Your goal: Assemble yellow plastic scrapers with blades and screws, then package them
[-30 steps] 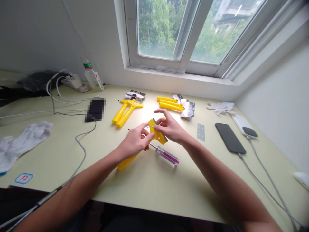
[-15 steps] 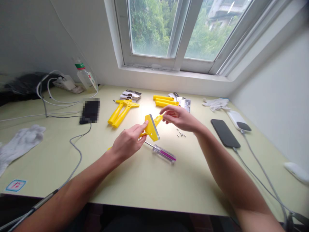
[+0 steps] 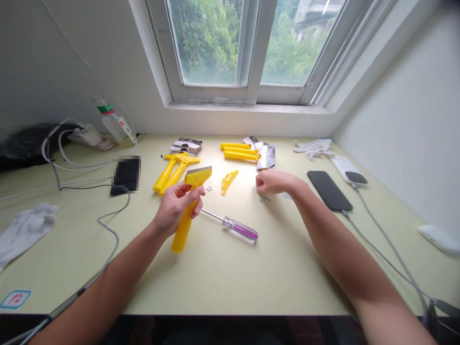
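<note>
My left hand (image 3: 177, 207) is closed around a yellow scraper (image 3: 184, 229), blade side up and handle slanting down toward me. A metal blade edge shows along its head. My right hand (image 3: 271, 182) is low over the table with fingers curled, by several small screws (image 3: 265, 198); its fingertips are partly hidden, and I cannot make out what is in them. Between the hands a small yellow plastic piece (image 3: 229, 182) lies flat. Some tiny metal parts (image 3: 209, 188) lie to its left. A screwdriver with a clear and purple handle (image 3: 240, 230) rests in front.
Yellow scrapers (image 3: 176, 170) lie at the back left beside dark-and-white packets (image 3: 187, 145). Several yellow handles (image 3: 240, 152) and silver packets (image 3: 266, 157) are behind. A black phone (image 3: 329, 190), a white power bank (image 3: 348, 170) and gloves (image 3: 313, 147) lie right; a bottle (image 3: 115, 125) stands back left.
The scraper in my left hand has swung upright and moved left. My right hand has left the yellow plastic piece, now on the table, and dropped to the screws. The view has shifted slightly.
</note>
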Motion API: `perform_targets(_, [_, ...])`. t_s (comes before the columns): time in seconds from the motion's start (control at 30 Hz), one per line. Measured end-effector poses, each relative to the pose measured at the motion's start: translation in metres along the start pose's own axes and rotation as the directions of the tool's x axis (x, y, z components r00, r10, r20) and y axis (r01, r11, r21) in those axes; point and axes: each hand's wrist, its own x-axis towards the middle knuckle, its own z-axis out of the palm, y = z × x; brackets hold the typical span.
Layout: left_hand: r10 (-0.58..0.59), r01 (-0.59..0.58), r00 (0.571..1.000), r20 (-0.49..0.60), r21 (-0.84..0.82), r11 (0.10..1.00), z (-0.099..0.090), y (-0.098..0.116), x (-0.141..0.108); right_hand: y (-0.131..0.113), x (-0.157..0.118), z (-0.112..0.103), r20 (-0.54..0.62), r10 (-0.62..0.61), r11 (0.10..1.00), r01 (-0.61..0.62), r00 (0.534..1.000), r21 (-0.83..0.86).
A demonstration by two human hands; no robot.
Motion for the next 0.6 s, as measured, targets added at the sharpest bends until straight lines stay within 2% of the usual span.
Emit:
perform_targets(0.13, [-0.078,0.099,0.992,0.104,-0.214,0.972,0.0,-0.004,0.0,-0.013,-0.009,-0.007,-0.07,-0.134,0.986,0.14,0.989,0.089])
perform_targets(0.27, [-0.089,0.125,0.986,0.142,-0.271,0.954,0.001,-0.008,0.0,-0.029,-0.017,-0.01,-0.205,-0.318,0.907,0.36,0.926,0.22])
perform_targets(0.33, [-0.09,0.123,0.987,0.132,-0.267,0.956,0.001,-0.011,0.002,-0.034,-0.02,-0.009,-0.211,-0.33,0.91,0.369,0.92,0.189])
perform_targets(0.43, [-0.086,0.104,0.993,0.08,-0.27,0.957,-0.001,-0.013,0.005,-0.042,-0.021,-0.001,-0.136,-0.394,0.898,0.413,0.909,0.151])
perform_targets(0.5, [-0.08,0.091,0.996,0.05,-0.277,0.956,-0.003,-0.013,0.008,-0.055,-0.018,0.009,-0.123,-0.479,0.854,0.494,0.869,0.165])
perform_targets(0.6, [-0.065,0.069,0.998,0.024,-0.29,0.954,-0.005,-0.012,0.011,-0.08,-0.009,0.029,-0.181,-0.561,0.801,0.585,0.808,0.127])
